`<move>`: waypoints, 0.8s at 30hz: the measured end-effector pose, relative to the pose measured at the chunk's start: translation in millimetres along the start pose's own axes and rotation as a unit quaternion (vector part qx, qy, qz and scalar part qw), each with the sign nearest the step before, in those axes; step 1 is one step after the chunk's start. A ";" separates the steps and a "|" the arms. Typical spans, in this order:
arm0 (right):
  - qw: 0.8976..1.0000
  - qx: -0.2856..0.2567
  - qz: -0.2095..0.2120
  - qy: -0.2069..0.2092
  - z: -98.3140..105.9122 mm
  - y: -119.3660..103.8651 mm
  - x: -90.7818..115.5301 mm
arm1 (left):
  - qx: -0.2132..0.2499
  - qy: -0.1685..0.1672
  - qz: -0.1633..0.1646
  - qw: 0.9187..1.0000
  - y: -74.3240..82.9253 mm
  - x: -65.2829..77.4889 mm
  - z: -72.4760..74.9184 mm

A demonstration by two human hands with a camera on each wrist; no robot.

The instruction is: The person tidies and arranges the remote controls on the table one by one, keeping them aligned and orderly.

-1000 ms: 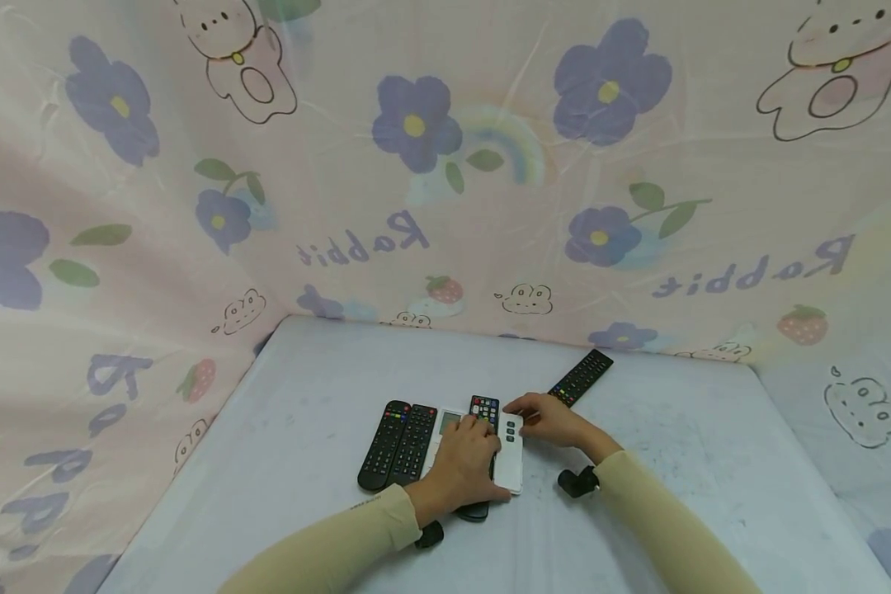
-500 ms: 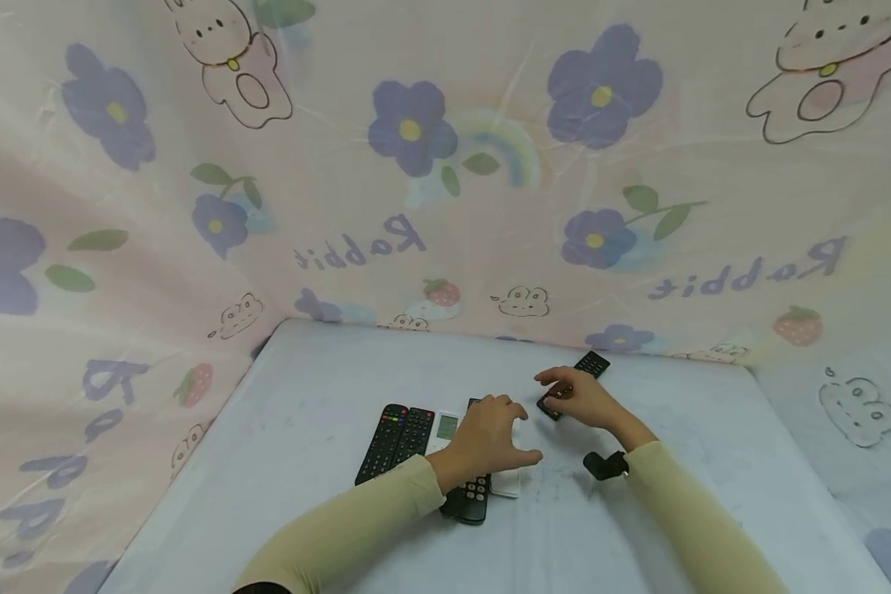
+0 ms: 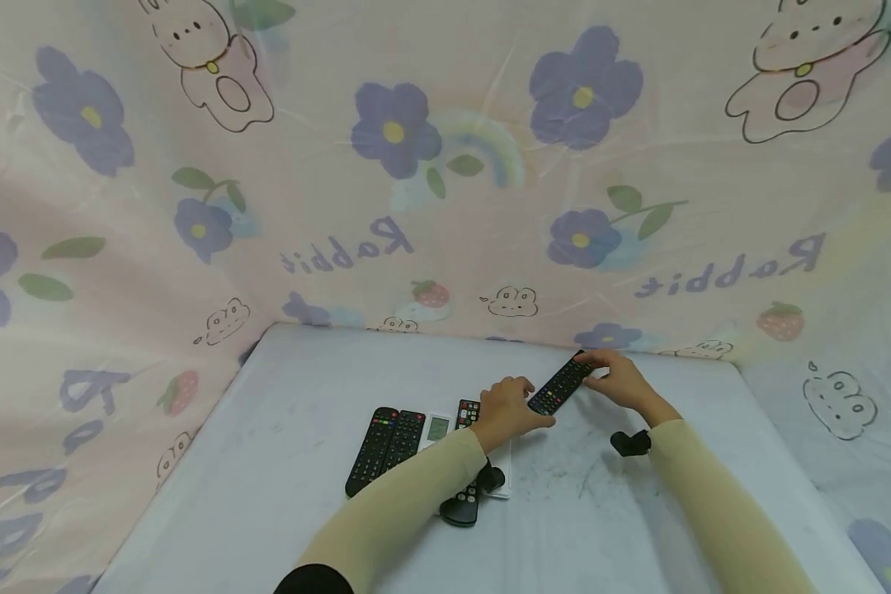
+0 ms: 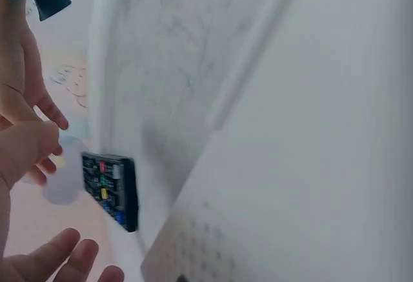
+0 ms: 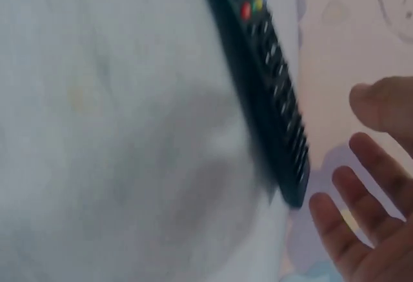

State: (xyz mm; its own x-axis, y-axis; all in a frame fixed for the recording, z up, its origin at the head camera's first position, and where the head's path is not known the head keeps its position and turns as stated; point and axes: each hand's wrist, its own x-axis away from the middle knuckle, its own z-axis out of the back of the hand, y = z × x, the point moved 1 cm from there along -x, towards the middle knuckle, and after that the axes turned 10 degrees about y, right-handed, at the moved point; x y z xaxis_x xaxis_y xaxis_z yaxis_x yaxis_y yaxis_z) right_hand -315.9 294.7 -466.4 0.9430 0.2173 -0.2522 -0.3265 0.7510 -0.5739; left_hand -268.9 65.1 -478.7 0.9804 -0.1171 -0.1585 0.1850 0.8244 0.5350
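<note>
A black remote control (image 3: pixel 562 384) lies at a slant near the back of the white table, its coloured buttons toward the left hand. My right hand (image 3: pixel 624 381) is at its far end, thumb and fingers spread. In the right wrist view the fingers (image 5: pixel 342 237) show beside the end of the remote (image 5: pixel 274 95), with a gap. My left hand (image 3: pixel 506 411) reaches toward the near end, thumb and fingers parted. The left wrist view shows that end of the remote (image 4: pixel 106 185) just beyond the left fingers (image 4: pixel 74 262), not gripped.
Two black remotes (image 3: pixel 373 450) lie side by side at the left. Beside them are a white remote with a small screen (image 3: pixel 438 428) and another black remote (image 3: pixel 459 511). A white one (image 3: pixel 502 483) is partly under the left forearm. Printed cloth (image 3: pixel 475 206) walls the table's back.
My left hand has left the row of remotes and moved right toward the slanted black remote. My right hand has moved from the row, along that remote, to its far end.
</note>
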 end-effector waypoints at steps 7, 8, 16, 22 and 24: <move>0.999 0.015 -0.035 -0.026 0.1 21.1 -11.7 | 0.009 0.009 0.039 0.999 -2.2 -14.6 -21.4; 0.999 0.012 -0.037 -0.030 -0.9 22.9 -12.9 | 0.008 0.008 0.046 0.999 -2.9 -16.0 -23.9; 0.997 0.007 -0.052 -0.051 -9.1 33.2 -18.6 | 0.007 -0.014 0.066 0.998 -5.7 -21.0 -28.5; 0.997 0.009 -0.050 -0.055 -10.3 37.3 -22.8 | 0.008 -0.038 0.061 0.997 -3.0 -21.7 -27.5; 0.997 0.006 -0.046 -0.055 -9.5 37.8 -25.0 | 0.002 -0.036 0.057 0.998 -1.9 -22.4 -27.4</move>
State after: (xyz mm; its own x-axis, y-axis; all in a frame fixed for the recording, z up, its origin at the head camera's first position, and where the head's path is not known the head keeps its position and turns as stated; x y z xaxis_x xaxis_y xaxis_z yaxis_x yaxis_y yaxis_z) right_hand -352.5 311.8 -489.1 0.9706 0.2138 -0.1105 -0.2377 0.7788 -0.5806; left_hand -293.0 81.3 -498.9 0.9973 -0.0630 -0.0366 0.0727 0.8326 0.5491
